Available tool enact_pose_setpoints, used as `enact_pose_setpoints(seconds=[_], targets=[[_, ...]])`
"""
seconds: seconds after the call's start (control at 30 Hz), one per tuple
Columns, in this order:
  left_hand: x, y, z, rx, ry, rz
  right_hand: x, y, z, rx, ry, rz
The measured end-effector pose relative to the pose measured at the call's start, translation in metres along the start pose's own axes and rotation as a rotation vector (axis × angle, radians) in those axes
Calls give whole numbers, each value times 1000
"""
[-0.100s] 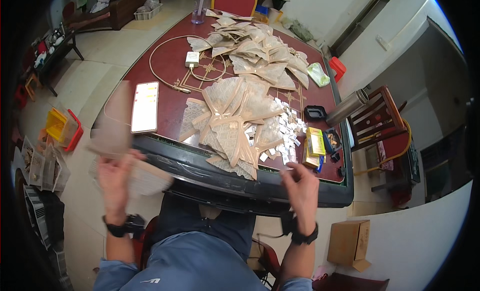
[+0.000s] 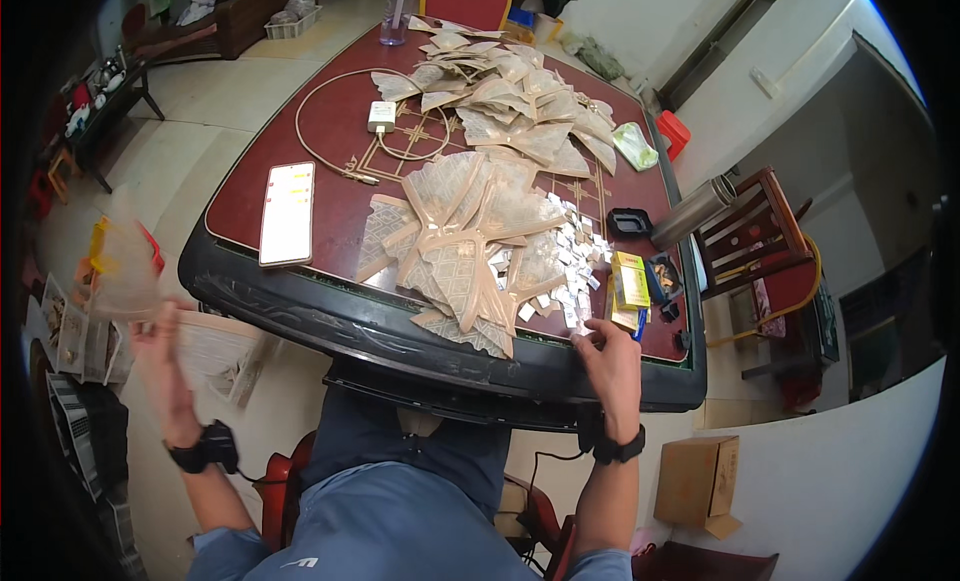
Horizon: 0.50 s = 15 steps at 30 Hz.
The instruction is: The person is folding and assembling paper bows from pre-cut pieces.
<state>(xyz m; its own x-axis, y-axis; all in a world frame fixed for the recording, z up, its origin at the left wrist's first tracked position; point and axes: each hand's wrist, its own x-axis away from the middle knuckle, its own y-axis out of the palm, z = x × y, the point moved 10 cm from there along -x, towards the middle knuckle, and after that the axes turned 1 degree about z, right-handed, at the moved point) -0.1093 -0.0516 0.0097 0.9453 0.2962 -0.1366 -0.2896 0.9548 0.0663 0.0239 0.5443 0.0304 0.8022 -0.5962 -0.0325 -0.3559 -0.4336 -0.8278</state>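
My left hand [image 2: 165,371] is out past the table's left side, its fingers closed on a thin beige patterned fabric piece [image 2: 215,336] that is smeared by motion. At the table's front edge, my right hand [image 2: 610,366] has its thumb and fingers pinched together at the near end of a scatter of small white labels [image 2: 572,266]. Whatever is between those fingertips is mostly hidden; it looks like one label. Left of the labels lies a heap of beige patterned fabric pieces [image 2: 465,251] with smooth tan edging, fanned over each other.
A larger fabric pile [image 2: 530,101] covers the far table. A phone [image 2: 287,213], a charger with cable [image 2: 381,116] and a bottle [image 2: 397,16] are at the left. Yellow boxes [image 2: 630,281] and a black tray [image 2: 629,223] stand right. Plastic bins [image 2: 75,326] are on the floor.
My left hand has swung left and outward with the fabric piece, away from the phone. My right hand's fingers have closed together at the edge of the labels.
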Motion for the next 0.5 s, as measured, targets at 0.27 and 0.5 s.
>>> enact_pose_setpoints(seconds=[0.27, 0.5], targets=[[-91, -178, -117, -9, -199, 115, -18, 19, 2, 140, -81, 88], [-9, -29, 12, 99, 35, 10, -19, 16, -3, -32, -2, 53]])
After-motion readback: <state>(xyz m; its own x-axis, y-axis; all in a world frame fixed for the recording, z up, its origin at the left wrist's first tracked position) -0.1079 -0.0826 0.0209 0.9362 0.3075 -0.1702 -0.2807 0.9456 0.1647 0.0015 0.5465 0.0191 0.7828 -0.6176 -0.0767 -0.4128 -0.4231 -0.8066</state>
